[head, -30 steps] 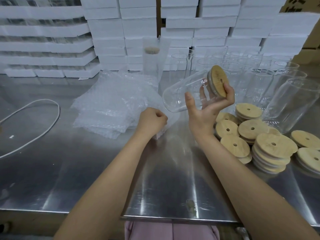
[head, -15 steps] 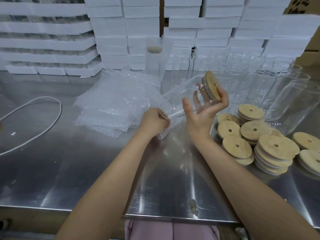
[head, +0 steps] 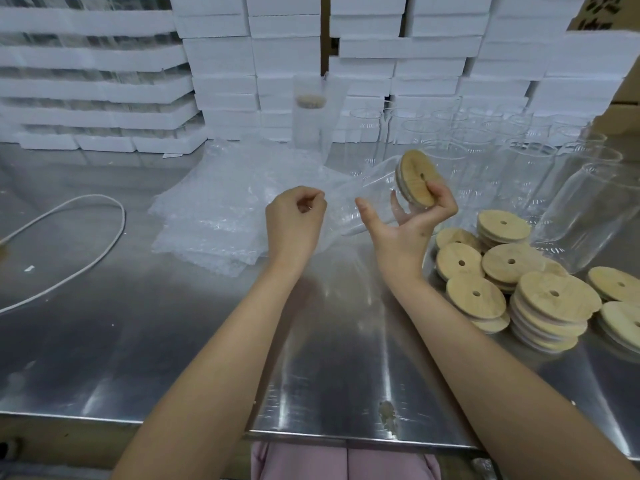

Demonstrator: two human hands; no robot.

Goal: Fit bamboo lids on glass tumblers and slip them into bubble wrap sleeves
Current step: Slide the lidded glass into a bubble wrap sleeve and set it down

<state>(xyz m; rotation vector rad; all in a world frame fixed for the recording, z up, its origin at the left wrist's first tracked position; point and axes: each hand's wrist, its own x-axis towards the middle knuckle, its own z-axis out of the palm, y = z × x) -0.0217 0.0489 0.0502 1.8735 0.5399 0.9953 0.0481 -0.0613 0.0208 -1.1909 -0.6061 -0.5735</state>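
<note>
My right hand (head: 410, 221) holds a glass tumbler (head: 372, 183) on its side above the steel table, fingers curled round its lidded end. A bamboo lid (head: 417, 176) with a small hole sits on that end. The tumbler's base points left into a bubble wrap sleeve (head: 334, 209), whose edge my left hand (head: 294, 220) pinches. A pile of flat bubble wrap sleeves (head: 211, 216) lies left of my hands. Loose bamboo lids (head: 512, 282) are heaped at the right.
Empty glass tumblers (head: 519, 157) stand in rows at the back right. One wrapped, lidded tumbler (head: 310, 116) stands upright behind the sleeves. White foam boxes (head: 221, 60) are stacked along the back. A white cord (head: 86, 244) loops at the left. The steel table (head: 173, 341) ends near me.
My left hand lifted a sleeve off the pile toward the tumbler. The right hand tilted the lidded tumbler and pushed its base leftward into the sleeve.
</note>
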